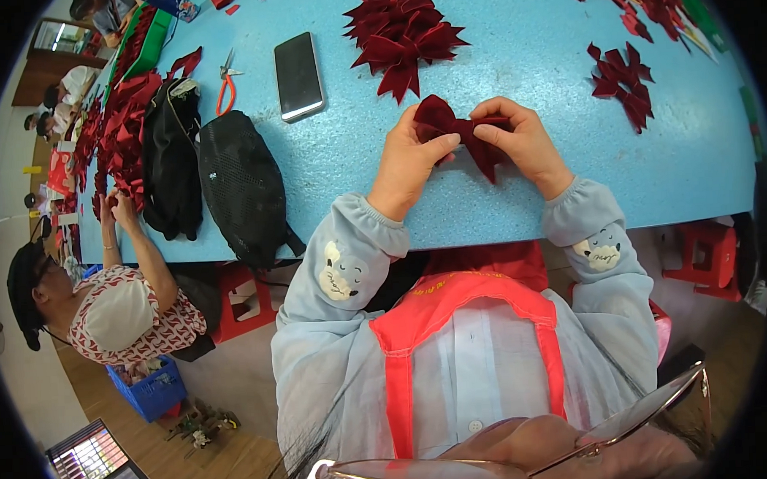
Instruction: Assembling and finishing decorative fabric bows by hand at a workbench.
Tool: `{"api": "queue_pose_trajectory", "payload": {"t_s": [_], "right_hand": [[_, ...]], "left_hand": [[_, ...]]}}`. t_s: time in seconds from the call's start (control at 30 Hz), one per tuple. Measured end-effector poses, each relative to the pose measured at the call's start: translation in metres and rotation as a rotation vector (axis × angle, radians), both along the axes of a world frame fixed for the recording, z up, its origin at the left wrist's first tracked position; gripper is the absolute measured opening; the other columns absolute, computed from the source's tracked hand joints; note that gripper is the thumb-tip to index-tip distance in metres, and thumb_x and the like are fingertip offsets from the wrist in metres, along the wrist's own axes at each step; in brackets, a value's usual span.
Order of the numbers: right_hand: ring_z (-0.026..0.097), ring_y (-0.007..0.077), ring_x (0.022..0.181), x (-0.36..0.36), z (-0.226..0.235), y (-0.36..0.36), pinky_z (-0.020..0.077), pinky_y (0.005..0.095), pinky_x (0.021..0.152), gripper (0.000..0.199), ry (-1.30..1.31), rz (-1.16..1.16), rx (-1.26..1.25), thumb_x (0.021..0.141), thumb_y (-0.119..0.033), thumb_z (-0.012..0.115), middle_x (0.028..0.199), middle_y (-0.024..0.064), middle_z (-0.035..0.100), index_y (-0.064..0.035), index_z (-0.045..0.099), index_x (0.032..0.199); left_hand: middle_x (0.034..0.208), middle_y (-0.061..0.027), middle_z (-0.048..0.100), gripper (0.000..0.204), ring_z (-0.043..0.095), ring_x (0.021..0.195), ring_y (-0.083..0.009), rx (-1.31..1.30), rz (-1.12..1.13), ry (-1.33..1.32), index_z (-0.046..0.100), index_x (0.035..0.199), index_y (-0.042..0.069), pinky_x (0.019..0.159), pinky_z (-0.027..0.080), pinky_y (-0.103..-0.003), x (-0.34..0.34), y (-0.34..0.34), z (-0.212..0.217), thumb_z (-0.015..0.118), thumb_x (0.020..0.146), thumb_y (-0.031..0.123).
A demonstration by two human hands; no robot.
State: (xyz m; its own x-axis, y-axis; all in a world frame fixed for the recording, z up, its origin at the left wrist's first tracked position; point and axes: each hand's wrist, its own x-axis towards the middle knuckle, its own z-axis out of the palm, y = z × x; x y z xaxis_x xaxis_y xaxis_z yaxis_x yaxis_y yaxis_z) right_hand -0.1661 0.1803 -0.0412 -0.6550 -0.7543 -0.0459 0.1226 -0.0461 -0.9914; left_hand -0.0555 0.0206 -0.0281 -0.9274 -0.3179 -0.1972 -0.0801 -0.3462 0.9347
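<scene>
Blue table point(520, 49), wooden floor point(226, 460); red bow point(468, 132) held.

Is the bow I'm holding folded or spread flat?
Folded: the dark red bow has a puffed loop at your left hand and a pointed tail below its middle.

Left hand point(404, 164) and right hand point(524, 144) pinch dark red bow point(464, 128), one at each side; blue table point(521, 57) under it. Relative to that bow: bow pile point(402, 36) just beyond, phone point(299, 77) left and beyond, orange-handled scissors point(226, 74) farther left, black mesh bag point(242, 185) left, more bows point(621, 79) well right.
</scene>
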Motion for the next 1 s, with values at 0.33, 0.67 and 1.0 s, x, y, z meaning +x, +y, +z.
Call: {"api": "queue_pose_trajectory", "payload": {"t_s": [0.33,0.67,1.0], "right_hand": [[0.057,0.0139,0.095,0.003,-0.008,0.003,0.0480,0.0260,0.082,0.023,0.208,0.027,-0.148,0.080,0.008,0.060,0.102,0.0065,0.059,-0.0027,0.059,0.100],[0.060,0.0165,0.094,0.011,-0.002,0.007,0.0508,0.0254,0.079,0.025,0.442,-0.014,-0.311,0.079,0.013,0.057,0.108,0.0091,0.059,-0.0035,0.059,0.098],[0.059,0.0187,0.096,0.006,-0.006,0.006,0.0498,0.0301,0.083,0.023,0.218,0.061,-0.339,0.078,0.012,0.055,0.103,0.0116,0.060,-0.0035,0.058,0.094]], "left_hand": [[0.100,-0.0073,0.060,0.028,0.058,0.097,-0.0220,-0.641,0.111,0.364,0.059,0.093,0.007,0.079,0.049,-0.031,0.016,0.011,0.007,0.070,0.069,-0.004],[0.102,-0.0105,0.059,0.028,0.056,0.099,-0.0290,-1.169,0.058,0.639,0.059,0.091,0.005,0.083,0.046,-0.037,0.024,0.012,0.032,0.069,0.068,-0.005],[0.085,-0.0092,0.059,0.015,0.060,0.069,-0.0201,-0.924,0.152,0.392,0.065,0.090,0.004,0.059,0.048,-0.028,0.025,0.025,0.033,0.064,0.077,-0.004]]}}
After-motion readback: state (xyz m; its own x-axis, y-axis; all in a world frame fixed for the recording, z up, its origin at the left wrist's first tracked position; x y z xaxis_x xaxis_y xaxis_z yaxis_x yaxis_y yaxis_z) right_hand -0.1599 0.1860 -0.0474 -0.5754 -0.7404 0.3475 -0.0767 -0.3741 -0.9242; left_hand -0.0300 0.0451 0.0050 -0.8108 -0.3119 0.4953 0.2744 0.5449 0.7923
